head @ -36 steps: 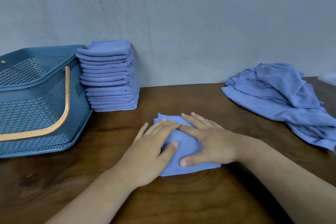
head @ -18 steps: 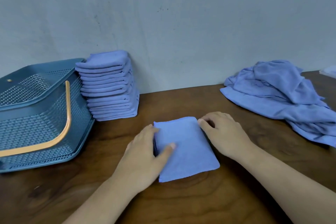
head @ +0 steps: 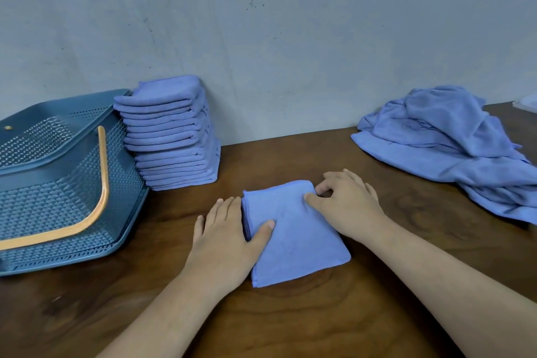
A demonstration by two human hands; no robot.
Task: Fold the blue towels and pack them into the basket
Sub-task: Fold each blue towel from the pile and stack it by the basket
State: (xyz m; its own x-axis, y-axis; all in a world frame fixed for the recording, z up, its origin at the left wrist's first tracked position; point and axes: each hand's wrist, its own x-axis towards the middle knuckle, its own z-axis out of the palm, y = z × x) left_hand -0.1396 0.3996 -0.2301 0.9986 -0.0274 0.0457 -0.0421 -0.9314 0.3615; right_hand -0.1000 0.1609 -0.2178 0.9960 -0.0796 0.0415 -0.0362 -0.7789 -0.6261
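A small folded blue towel lies flat on the wooden table in front of me. My left hand rests along its left edge, fingers straight on the table and thumb pressing on top. My right hand holds the towel's far right corner, thumb on top and fingers curled round the edge. A tall stack of folded blue towels stands against the wall at the left. The blue perforated basket with an orange handle sits beside that stack, tilted, and no towels show inside it.
A loose pile of unfolded blue towels lies at the right rear of the table. A pale object pokes in at the far right edge. The grey wall runs close behind the table.
Both hands slid off the top of the folded towel to its sides: the left to the left edge, the right to the far right corner, where its fingers curled.
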